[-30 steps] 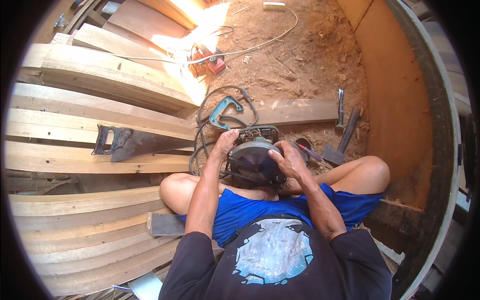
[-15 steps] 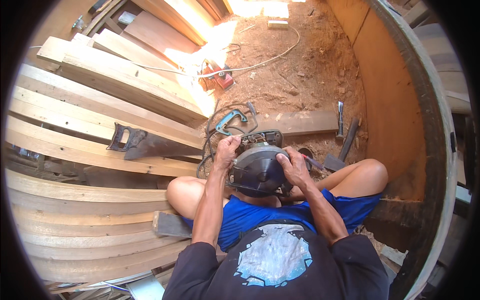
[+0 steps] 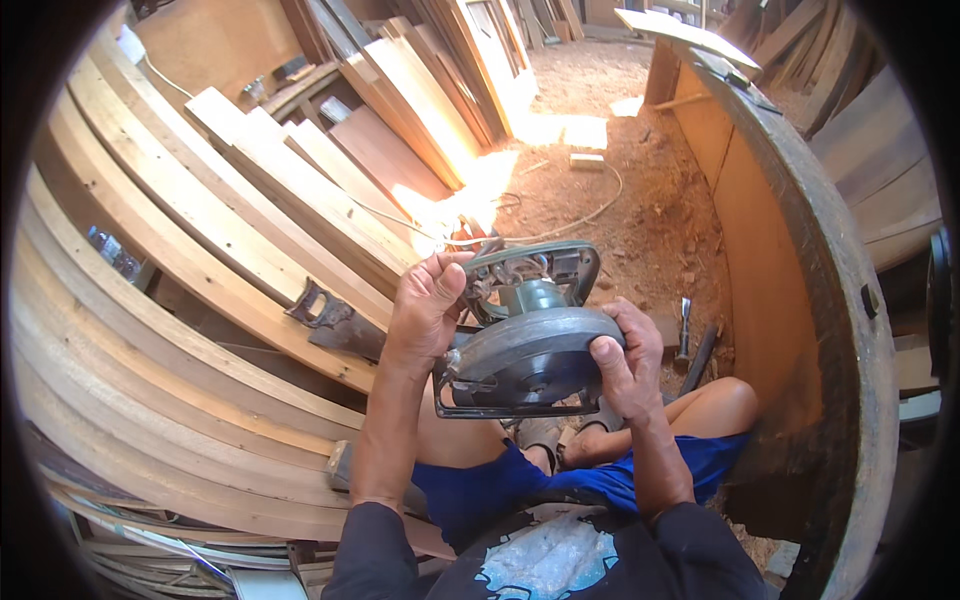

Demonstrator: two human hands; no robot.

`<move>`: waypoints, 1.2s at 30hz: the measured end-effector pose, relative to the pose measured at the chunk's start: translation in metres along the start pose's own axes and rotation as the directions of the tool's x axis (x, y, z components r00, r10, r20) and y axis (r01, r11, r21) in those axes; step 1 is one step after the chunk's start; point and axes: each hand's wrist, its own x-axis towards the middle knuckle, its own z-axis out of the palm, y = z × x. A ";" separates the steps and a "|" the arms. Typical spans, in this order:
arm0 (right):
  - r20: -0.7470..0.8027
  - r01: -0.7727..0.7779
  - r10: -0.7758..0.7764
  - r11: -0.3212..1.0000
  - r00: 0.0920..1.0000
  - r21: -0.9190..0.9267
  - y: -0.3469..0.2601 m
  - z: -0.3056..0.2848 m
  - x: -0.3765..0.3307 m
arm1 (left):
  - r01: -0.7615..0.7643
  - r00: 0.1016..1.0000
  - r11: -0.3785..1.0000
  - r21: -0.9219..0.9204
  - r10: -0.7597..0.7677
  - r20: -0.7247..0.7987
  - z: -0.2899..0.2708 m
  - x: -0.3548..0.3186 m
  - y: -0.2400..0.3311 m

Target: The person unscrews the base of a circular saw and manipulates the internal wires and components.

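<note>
A circular saw [image 3: 535,340] is raised in front of me above my crossed legs, its dark round blade and guard turned toward me. Its handle housing is opened up, and parts and wires show inside. My left hand [image 3: 425,310] is closed at the left end of the handle, thumb against the fingers; whether a small part is pinched there cannot be made out. My right hand [image 3: 632,358] grips the right edge of the blade guard, with the thumb on the near side and the fingers mostly hidden behind.
Long boards [image 3: 190,240] lie stacked on my left, with a handsaw [image 3: 340,318] on them. A chisel [image 3: 684,328] and a dark-handled tool [image 3: 701,358] lie at right on the sawdust-covered ground [image 3: 655,225]. A curved wooden wall [image 3: 765,240] closes the right side. A pale cable [image 3: 560,233] runs ahead.
Both hands have lifted the circular saw up and closer, tipping it so the opened handle shows more. The view has swung upward, and the saw now hides the blue-green handle piece on the ground.
</note>
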 end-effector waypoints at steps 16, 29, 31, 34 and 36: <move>0.044 -0.216 0.214 0.976 0.976 0.032 -0.040 -0.077 -0.048 | 0.150 0.982 0.989 0.000 -0.149 0.119 0.052 -0.016 -0.040; -0.121 -0.701 0.699 0.712 0.704 0.032 0.017 -0.109 -0.171 | 0.657 0.753 0.753 -0.030 -0.655 0.058 0.037 -0.037 -0.226; -0.056 -0.678 0.676 0.734 0.735 -0.041 0.020 -0.115 -0.164 | 0.685 0.726 0.729 0.018 -0.684 0.076 0.036 -0.035 -0.221; 0.203 -0.742 0.745 0.662 0.635 -0.111 0.025 -0.139 -0.141 | 0.644 0.764 0.765 -0.015 -0.641 0.075 0.039 -0.037 -0.223; 0.183 -0.687 0.703 0.711 0.687 -0.152 0.033 -0.151 -0.115 | 0.636 0.769 0.772 -0.008 -0.634 0.082 0.035 -0.041 -0.230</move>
